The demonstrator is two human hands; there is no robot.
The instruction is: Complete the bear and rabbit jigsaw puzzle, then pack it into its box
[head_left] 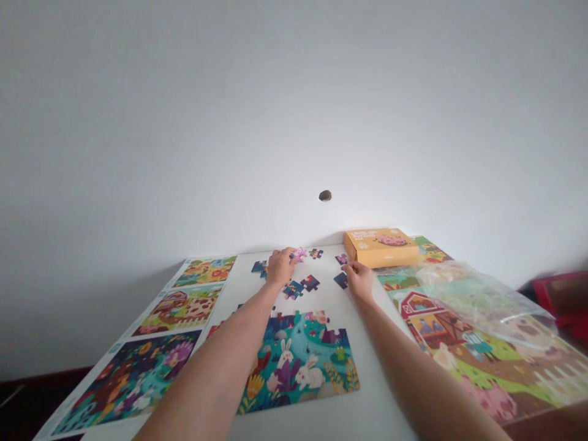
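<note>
My left hand point(281, 267) reaches to the back of the white table, its fingers at a pink and purple puzzle piece point(299, 254). Farther right, my right hand point(358, 278) has thumb and forefinger together beside a purple piece point(342, 259), with a dark blue piece point(340, 280) lying just left of it. Between the hands lie a small green and orange piece point(316, 253) and a few joined blue pieces point(294, 289). Nearer to me is a partly assembled puzzle point(303, 361) with white rabbits; my left forearm covers its left side.
Picture sheets point(184, 306) line the left side. An orange puzzle box point(383, 246) stands at the back right against the wall point(294, 122). A farm puzzle point(478, 355) lies at the right, partly under a clear plastic bag point(496, 300).
</note>
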